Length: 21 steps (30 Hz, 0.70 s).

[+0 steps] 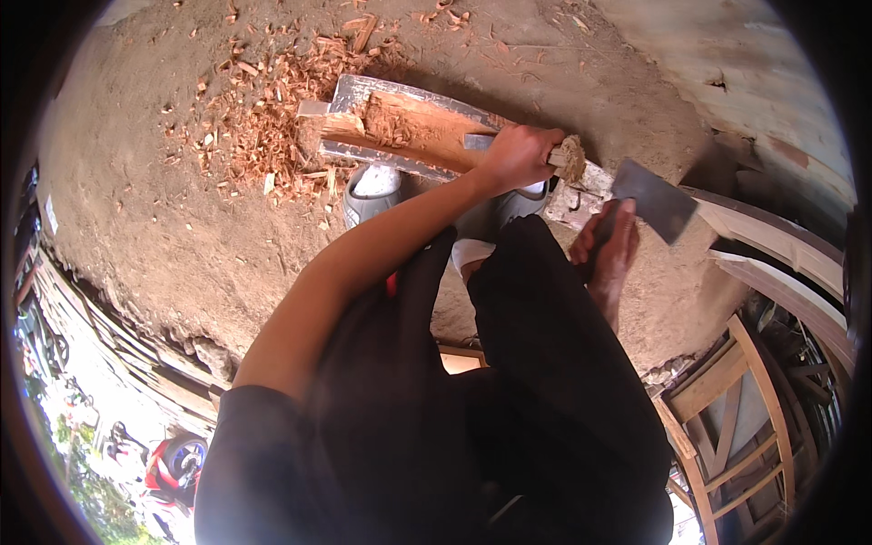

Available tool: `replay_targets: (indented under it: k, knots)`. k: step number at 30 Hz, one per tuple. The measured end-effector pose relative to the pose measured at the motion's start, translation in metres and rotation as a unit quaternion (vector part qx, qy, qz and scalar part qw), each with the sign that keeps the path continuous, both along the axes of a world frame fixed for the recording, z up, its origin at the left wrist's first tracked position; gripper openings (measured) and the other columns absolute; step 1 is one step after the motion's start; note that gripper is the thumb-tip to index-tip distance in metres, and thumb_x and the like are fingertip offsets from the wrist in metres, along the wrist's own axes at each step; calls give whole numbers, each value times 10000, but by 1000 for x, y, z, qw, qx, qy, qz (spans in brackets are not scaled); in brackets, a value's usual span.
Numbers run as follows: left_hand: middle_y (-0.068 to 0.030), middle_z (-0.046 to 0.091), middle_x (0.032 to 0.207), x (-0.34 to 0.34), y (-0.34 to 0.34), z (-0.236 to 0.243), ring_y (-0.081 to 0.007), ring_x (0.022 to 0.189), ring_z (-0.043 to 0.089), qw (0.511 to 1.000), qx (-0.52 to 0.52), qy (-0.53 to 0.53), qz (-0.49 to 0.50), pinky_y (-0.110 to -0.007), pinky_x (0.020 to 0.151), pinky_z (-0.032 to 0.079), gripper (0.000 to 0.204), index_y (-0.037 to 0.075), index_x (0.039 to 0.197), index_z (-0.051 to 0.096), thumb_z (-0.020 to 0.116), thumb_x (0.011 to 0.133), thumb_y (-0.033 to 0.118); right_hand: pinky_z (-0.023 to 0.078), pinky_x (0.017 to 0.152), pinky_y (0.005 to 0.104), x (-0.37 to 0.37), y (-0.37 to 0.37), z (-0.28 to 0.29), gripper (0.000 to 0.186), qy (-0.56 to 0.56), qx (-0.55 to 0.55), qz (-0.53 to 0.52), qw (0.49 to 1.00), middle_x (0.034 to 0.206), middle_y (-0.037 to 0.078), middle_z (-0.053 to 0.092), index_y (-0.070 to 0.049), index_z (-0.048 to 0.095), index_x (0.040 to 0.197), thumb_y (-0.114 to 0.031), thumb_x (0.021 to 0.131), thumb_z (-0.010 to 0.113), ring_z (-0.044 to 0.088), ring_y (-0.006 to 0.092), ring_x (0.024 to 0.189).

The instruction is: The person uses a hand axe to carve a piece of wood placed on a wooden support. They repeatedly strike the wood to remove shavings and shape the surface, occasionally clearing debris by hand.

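A hollowed wooden piece (413,136) with weathered grey edges and fresh orange shavings inside lies across in front of my feet. My left hand (518,159) is closed round the handle of a chisel (477,142), whose flat metal blade rests in the hollow and whose wooden butt, frayed at the end, pokes out to the right of my fist. My right hand (607,238), lower and to the right, grips a cleaver (658,204) with a wide dark rectangular blade, held beside the chisel's butt and apart from it.
Wood shavings (263,136) are scattered over the dirt ground (136,227). Long boards (777,254) and a wooden chair frame (731,427) stand at the right, below a weathered wall (754,64). Stacked planks (118,336) and a red motorbike (168,468) are at the lower left.
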State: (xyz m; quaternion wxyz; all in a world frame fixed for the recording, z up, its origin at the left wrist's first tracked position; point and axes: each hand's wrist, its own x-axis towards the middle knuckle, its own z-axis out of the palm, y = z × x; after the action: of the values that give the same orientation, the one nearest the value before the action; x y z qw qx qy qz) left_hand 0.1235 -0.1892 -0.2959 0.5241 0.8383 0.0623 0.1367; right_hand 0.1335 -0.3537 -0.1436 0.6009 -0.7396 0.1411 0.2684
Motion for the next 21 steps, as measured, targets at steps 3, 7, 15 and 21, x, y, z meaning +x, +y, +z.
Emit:
replay_targets:
  k: [3, 7, 15, 21]
  knots:
    - [-155, 678, 741, 2, 1, -1, -386, 753, 692, 1000, -6, -12, -5, -500, 665, 543, 248, 82, 905, 637, 721, 675, 125, 380, 375, 311, 15, -9, 3, 530, 66, -81, 141, 984, 548, 45, 457, -63, 511, 898, -556, 1077, 440, 453, 155, 393]
    - [-150, 676, 735, -1, 3, 8, -384, 750, 692, 1000, -2, 28, -13, -496, 674, 543, 241, 81, 896, 635, 723, 675, 122, 377, 376, 306, 8, -6, 9, 528, 36, -48, 65, 996, 545, 41, 452, -59, 516, 892, -548, 1079, 443, 456, 149, 401]
    - [-157, 681, 744, 0, 8, 4, -379, 766, 694, 1000, 6, 15, -19, -487, 662, 543, 234, 77, 890, 635, 722, 680, 132, 370, 383, 296, 10, -5, 7, 485, 65, -36, 60, 995, 558, 34, 453, -69, 516, 888, -507, 1087, 454, 451, 139, 409]
    - [-163, 681, 742, 1, 2, 2, -378, 756, 695, 1000, 10, 8, -22, -492, 663, 546, 248, 73, 893, 632, 727, 670, 130, 403, 385, 314, 10, -17, -10, 516, 53, -71, 138, 986, 551, 49, 464, -51, 502, 868, -512, 1090, 438, 469, 158, 401]
